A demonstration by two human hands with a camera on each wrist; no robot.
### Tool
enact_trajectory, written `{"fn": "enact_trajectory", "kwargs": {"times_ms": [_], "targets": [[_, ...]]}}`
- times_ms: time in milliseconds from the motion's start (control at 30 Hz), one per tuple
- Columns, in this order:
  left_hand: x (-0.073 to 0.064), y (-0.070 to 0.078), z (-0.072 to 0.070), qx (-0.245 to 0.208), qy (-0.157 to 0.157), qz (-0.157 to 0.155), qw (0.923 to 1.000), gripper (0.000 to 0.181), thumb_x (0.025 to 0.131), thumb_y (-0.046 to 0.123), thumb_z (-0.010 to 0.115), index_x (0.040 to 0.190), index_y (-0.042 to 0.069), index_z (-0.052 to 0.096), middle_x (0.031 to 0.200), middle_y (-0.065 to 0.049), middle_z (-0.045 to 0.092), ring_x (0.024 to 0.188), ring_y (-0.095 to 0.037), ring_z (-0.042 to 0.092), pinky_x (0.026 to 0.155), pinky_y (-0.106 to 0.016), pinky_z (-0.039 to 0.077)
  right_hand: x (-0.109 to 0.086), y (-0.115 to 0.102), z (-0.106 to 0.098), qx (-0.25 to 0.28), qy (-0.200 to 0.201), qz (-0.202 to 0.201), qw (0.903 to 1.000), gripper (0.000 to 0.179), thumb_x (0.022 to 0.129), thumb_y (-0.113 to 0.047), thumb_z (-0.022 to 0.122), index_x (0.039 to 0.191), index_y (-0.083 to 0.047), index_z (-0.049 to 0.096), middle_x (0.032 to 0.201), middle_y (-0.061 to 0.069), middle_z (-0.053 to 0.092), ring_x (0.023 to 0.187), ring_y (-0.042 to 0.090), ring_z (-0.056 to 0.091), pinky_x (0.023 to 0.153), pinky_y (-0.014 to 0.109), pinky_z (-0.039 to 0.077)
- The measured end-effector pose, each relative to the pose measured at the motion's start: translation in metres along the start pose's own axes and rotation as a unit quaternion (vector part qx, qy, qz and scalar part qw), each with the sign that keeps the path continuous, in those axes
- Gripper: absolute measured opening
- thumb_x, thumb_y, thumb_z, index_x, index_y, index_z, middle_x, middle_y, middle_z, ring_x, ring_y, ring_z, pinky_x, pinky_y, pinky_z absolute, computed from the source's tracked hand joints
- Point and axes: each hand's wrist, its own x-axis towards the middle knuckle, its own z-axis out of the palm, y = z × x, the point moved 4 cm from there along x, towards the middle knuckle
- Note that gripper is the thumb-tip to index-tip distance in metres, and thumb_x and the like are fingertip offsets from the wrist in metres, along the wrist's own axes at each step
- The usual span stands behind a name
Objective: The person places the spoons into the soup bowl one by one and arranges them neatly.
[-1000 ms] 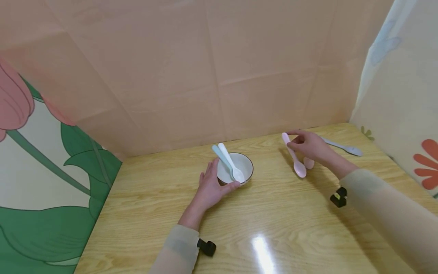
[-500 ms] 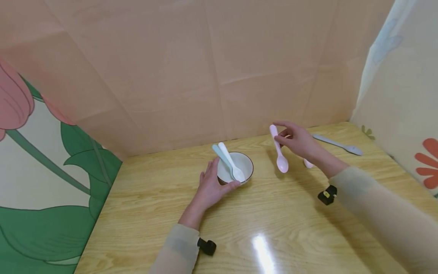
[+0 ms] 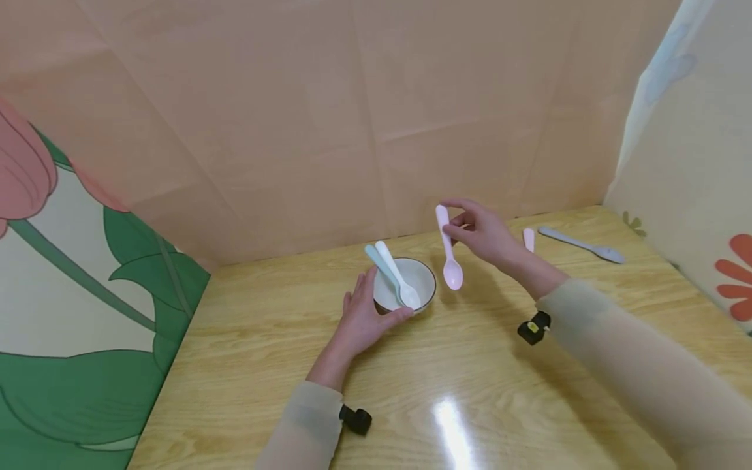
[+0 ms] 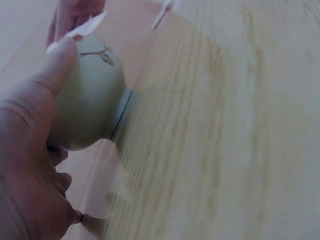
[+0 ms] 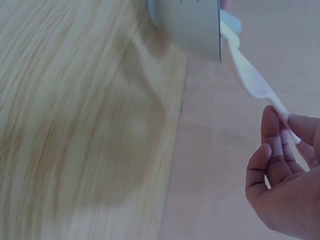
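A pink plastic spoon (image 3: pixel 449 251) hangs in the air, bowl end down, just to the right of a small white bowl (image 3: pixel 418 282) and slightly above its rim. The person's right hand (image 3: pixel 482 232) pinches the top of the spoon's handle between thumb and fingertips. In the right wrist view the same spoon (image 5: pixel 257 87) looks pale and blurred, and its upper handle disappears behind the fingers (image 5: pixel 272 150).

The bowl stands on a light wooden table (image 3: pixel 470 391). Inside it lie two spoons, one white (image 3: pixel 399 279) and one pale blue (image 3: pixel 382 269); their handles lean out over the far left rim, side by side. Their bowl ends are partly hidden by each other and by the rim. The left hand (image 3: pixel 361 323) cups the near left side of the bowl, thumb curled along its front. In the left wrist view the bowl's outer wall (image 4: pixel 90 95) shows a small twig pattern, with the thumb (image 4: pixel 47 75) pressed against it; the rest of that view is blurred.

Farther right on the table lie two more spoons: another pink one (image 3: pixel 529 239), mostly hidden behind the right wrist so only its handle end shows, and a grey-blue one (image 3: pixel 578 244) near the right wall. That makes five spoons and one bowl. Pink sheeting forms the back wall; flower-printed panels stand at both sides.
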Motion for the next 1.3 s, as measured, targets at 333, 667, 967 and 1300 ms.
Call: {"fn": "enact_trajectory", "kwargs": {"times_ms": [333,667,967,1300], "targets": [[-0.001,0.002,-0.001,0.006,-0.003,0.008,1.0,0.117,0.091,0.066,0.084,0.177,0.022,0.017,0.179,-0.01,0.031,0.169,-0.038,0.009,0.131,-0.069,0.002,0.01,-0.013,0.022,0.038,-0.009,0.005,0.9992,0.056,0.111,-0.01,0.068,0.164,-0.01,0.049,0.112,0.023,0.071,0.099,0.038,0.075,0.079,0.031,0.054],[-0.002,0.003,-0.001,0.01,-0.006,0.005,0.9999,0.117,0.092,0.065,0.083,0.177,0.021,0.016,0.18,-0.011,0.029,0.169,-0.037,0.01,0.131,-0.068,0.002,0.017,-0.017,0.045,0.046,-0.02,-0.011,0.9987,0.053,0.11,-0.005,0.067,0.161,-0.009,0.052,0.107,0.023,0.074,0.102,0.046,0.072,0.074,0.03,0.052],[-0.001,0.003,0.0,0.012,-0.007,0.007,0.9999,0.117,0.092,0.067,0.083,0.177,0.024,0.016,0.18,-0.008,0.03,0.169,-0.035,0.009,0.131,-0.069,0.002,0.019,-0.016,0.061,0.05,-0.034,-0.023,0.9979,0.052,0.11,-0.004,0.068,0.159,-0.006,0.052,0.108,0.022,0.073,0.102,0.037,0.071,0.084,0.035,0.055],[-0.002,0.002,0.001,0.005,-0.005,0.007,0.9999,0.117,0.092,0.067,0.083,0.177,0.024,0.017,0.179,-0.005,0.031,0.17,-0.034,0.01,0.131,-0.068,0.002,0.017,-0.009,0.076,0.041,-0.056,-0.021,0.9973,0.051,0.11,-0.005,0.067,0.159,-0.008,0.052,0.111,0.022,0.073,0.105,0.039,0.07,0.088,0.04,0.054]]}}
